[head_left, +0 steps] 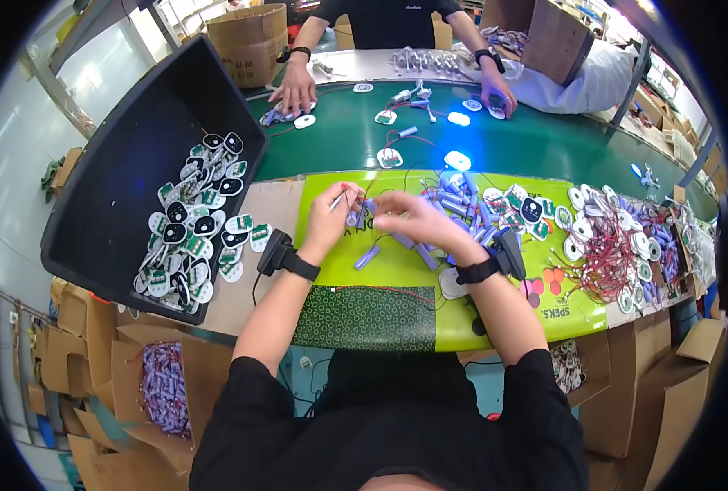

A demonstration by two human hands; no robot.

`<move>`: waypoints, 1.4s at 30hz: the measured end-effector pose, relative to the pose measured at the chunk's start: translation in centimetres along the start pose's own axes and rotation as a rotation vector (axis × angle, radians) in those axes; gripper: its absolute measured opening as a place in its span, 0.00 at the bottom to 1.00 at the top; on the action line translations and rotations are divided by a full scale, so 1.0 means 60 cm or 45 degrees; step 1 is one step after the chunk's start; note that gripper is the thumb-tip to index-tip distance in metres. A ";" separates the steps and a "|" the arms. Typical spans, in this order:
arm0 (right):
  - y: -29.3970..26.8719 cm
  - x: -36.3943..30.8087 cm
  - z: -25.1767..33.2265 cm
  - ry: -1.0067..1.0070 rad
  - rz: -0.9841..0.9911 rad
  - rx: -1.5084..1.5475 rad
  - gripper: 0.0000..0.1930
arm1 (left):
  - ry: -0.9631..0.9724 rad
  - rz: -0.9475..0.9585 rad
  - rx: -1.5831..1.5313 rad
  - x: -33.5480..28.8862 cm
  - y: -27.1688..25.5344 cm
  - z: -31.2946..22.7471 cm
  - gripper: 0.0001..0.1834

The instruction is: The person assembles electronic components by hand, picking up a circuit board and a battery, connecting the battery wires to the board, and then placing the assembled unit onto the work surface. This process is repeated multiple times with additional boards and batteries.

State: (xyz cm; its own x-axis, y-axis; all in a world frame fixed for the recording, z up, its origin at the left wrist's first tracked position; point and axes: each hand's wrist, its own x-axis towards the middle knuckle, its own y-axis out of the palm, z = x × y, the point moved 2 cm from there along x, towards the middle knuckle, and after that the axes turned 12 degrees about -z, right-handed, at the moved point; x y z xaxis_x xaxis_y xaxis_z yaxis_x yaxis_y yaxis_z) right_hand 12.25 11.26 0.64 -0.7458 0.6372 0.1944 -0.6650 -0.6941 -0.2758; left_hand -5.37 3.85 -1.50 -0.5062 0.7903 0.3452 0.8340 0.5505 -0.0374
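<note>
Above the lime-green mat point(364, 315) my two hands work close together. My left hand point(328, 219) is closed in a pinch on a thin wire with a red end. My right hand point(417, 219) faces it, slightly blurred, its fingers curled together; what lies between them is too small to make out. Between and just below the fingertips are purple cylindrical battery cells with leads. One loose battery cell point(366, 257) lies below my hands. A pile of purple battery cells point(454, 200) with wires spreads beyond my right hand, beside round white covers with green circuit boards point(515, 204).
A black bin point(78, 221) at left holds white-and-black covers with circuit boards. Red-wired white discs point(613, 245) heap at right. Across the green conveyor belt point(331, 151), another person's hands point(296, 88) handle parts. Cardboard boxes point(139, 368) of cells stand below the bench.
</note>
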 end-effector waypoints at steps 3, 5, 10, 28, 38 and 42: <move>0.032 -0.015 0.020 -0.200 0.037 -0.499 0.22 | 0.035 -0.011 0.057 -0.004 -0.008 -0.012 0.13; 0.043 -0.016 0.006 -0.190 0.022 -0.545 0.18 | 0.028 -0.010 0.080 -0.011 -0.001 -0.018 0.09; 0.047 -0.014 0.011 0.005 0.175 -0.209 0.10 | 0.286 0.010 0.350 -0.038 0.004 -0.052 0.08; -0.113 0.003 0.021 0.318 -0.107 0.348 0.09 | -0.396 0.043 -0.327 0.003 -0.032 -0.035 0.09; -0.154 -0.004 0.012 0.302 0.056 -0.209 0.11 | -0.414 0.193 -1.057 0.027 -0.081 -0.030 0.13; -0.143 -0.019 0.057 -0.127 -0.187 -1.039 0.11 | -0.351 0.106 -0.863 0.020 -0.073 -0.039 0.13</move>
State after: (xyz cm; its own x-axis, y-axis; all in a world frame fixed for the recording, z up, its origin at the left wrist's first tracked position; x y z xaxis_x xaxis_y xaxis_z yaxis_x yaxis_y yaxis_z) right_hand 18.66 15.37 5.99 -0.6796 0.6430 0.3531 -0.5458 -0.1215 -0.8291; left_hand -9.11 1.79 1.29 -0.3976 0.9104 0.1148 0.7797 0.2692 0.5654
